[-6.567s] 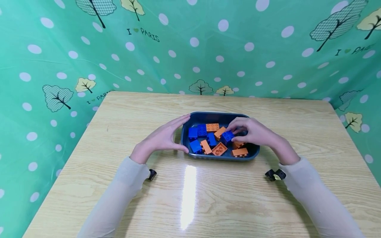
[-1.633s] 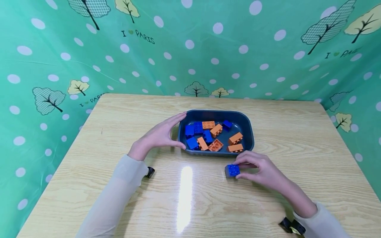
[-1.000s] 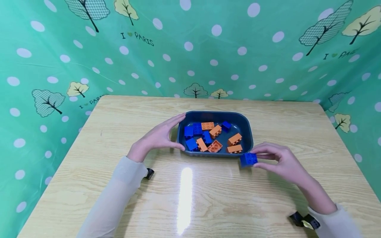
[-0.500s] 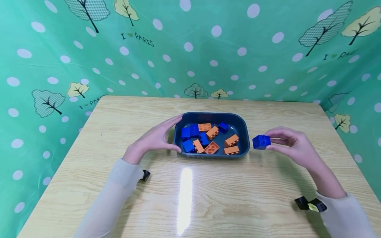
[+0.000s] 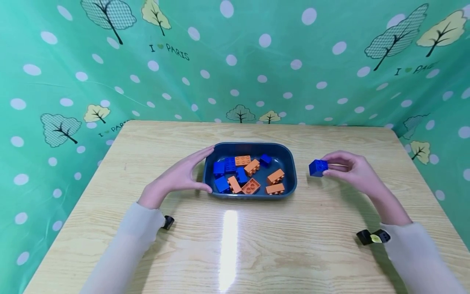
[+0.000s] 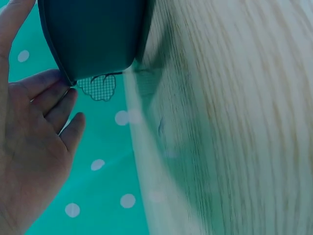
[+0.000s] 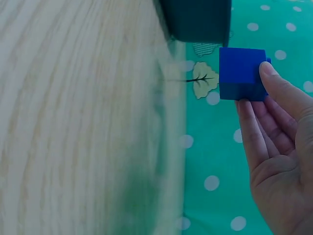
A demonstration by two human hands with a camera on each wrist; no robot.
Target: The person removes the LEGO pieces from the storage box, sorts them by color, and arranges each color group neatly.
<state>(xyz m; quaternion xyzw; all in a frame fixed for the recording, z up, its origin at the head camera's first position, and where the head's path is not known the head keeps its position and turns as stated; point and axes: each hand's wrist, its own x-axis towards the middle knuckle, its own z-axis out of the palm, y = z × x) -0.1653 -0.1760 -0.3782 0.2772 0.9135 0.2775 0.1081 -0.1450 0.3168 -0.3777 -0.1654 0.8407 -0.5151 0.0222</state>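
Note:
A dark blue rectangular tray (image 5: pixel 253 196) holds several orange toy building bricks (image 5: pixel 275 189) and several blue ones (image 5: pixel 222 184). My left hand (image 5: pixel 178 176) grips its left end, thumb at the near corner and fingers at the far corner. In the left wrist view the fingertips touch the tray's rim (image 6: pixel 71 81). To the right of the tray, my right hand (image 5: pixel 352 168) pinches a blue building brick (image 5: pixel 318 168) between thumb and fingers, raised over the table. The right wrist view shows this brick's smooth side (image 7: pixel 242 68), its studs turned toward the thumb.
The pale wooden table (image 5: pixel 279 245) carries a bright light reflection in front of the tray. Behind it hangs a green dotted cloth (image 5: pixel 205 53). A small camera (image 5: pixel 372 237) sits on the right wrist, another camera (image 5: pixel 168 222) on the left.
My right hand has taken a blue brick out of the tray, first toward the near side, then round to the tray's right. Over the last second my left hand and the tray have slid left.

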